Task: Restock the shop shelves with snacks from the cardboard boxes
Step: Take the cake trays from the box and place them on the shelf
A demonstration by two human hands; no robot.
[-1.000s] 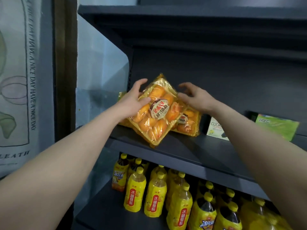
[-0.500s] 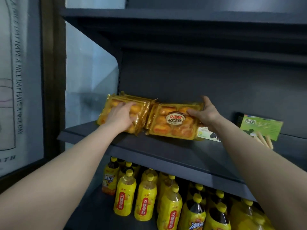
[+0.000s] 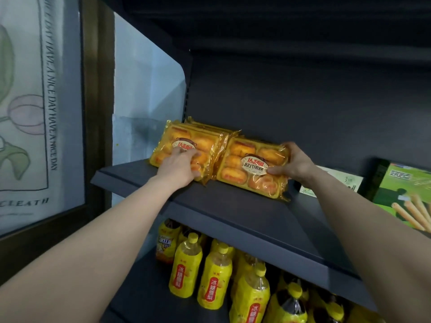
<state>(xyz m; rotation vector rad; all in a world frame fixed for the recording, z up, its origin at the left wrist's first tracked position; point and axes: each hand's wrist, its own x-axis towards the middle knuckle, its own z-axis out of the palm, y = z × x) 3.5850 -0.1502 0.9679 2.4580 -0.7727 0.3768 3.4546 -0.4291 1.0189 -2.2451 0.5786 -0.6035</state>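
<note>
Beside a wall poster (image 3: 25,136), dark shelf (image 3: 233,206).

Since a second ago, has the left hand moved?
Yes. The left hand has dropped closer to the shelf and now touches the lower front of the left cake pack.

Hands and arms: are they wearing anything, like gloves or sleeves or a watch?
No. The left hand and right hand have no gloves, and I see no rings. The left forearm and right forearm are bare too, with no sleeve, watch or bracelet in view.
</note>
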